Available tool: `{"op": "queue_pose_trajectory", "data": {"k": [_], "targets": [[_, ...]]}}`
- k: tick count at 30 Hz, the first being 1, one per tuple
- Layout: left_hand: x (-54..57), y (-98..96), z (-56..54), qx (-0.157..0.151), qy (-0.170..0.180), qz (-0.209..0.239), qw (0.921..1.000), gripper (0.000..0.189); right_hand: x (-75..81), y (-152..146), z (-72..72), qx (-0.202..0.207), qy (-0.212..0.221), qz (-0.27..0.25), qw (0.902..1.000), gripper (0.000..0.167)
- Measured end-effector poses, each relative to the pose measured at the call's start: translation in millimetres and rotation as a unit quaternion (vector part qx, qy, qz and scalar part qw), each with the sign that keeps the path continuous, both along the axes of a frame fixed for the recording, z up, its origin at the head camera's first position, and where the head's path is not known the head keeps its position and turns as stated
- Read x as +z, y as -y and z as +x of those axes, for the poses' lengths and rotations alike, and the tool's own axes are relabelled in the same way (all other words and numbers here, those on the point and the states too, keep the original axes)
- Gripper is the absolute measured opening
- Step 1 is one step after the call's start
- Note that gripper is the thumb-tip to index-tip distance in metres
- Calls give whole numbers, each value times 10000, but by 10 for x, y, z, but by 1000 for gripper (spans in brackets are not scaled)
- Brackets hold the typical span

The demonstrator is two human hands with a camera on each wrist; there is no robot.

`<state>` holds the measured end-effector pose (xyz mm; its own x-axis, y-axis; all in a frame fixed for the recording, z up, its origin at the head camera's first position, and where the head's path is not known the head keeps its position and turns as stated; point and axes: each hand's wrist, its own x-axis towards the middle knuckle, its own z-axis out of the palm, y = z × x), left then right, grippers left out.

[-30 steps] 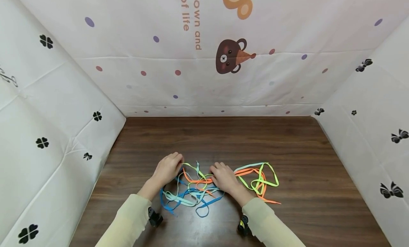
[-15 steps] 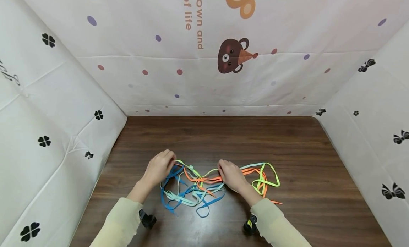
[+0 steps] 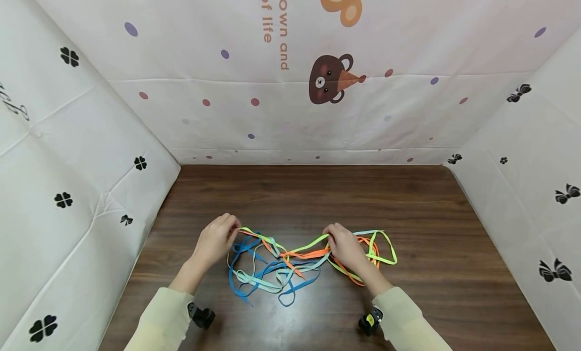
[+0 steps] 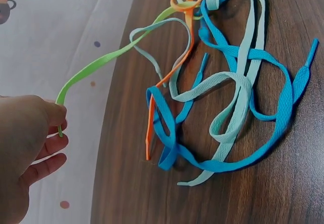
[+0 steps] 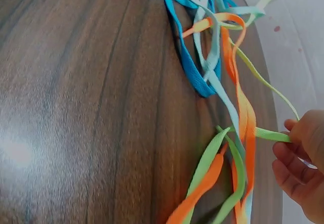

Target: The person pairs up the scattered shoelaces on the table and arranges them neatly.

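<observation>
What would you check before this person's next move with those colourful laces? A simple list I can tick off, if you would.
1. Left hand pinching the green lace near its end: ok.
2. Right hand pinching green too: ok.
3. Green clear of the orange lace: not ok, they cross.
4. Blue lace clear of the pale lace: not ok, they cross.
5. Free of tight knots: cannot tell, overlaps hide parts.

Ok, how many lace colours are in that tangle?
4: yellow-green lace, pinched by the left hand and right hand; orange lace, running between them; blue lace, left of the right hand; pale mint lace, crossing the blue. Others may be hidden beneath.
</observation>
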<state>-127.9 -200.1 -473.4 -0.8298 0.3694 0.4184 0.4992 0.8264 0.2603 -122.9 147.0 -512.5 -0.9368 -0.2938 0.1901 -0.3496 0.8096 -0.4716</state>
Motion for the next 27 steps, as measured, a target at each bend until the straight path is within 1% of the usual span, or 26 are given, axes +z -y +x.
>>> {"op": "queue_pose_trajectory", "data": {"k": [4, 7, 8, 11, 16, 22, 27], "targets": [[6, 58, 27, 114, -84, 52, 9999, 15, 52, -102, 19, -232, -113, -277, 9993, 13], [18, 106, 54, 196, -86, 103, 9997, 16, 97, -186, 36, -357, -332, -447, 9978, 13], [21, 122, 62, 226, -63, 112, 9997, 16, 103, -216, 41, -382, -428, -453, 9973, 13], [25, 167, 80, 288, -11, 123, 9995, 16, 111, -301, 58, -476, -540, -466, 9963, 12], [31, 240, 91, 355, 12, 119, 9993, 15, 122, -427, 78, -631, -449, -497, 9958, 11], [35, 300, 113, 500, -21, 102, 9987, 17, 130, -564, 109, -725, -464, -473, 9952, 10], [29, 301, 127, 474, -90, 94, 9988, 17, 129, -670, 151, -787, -330, -359, 9957, 10]]}}
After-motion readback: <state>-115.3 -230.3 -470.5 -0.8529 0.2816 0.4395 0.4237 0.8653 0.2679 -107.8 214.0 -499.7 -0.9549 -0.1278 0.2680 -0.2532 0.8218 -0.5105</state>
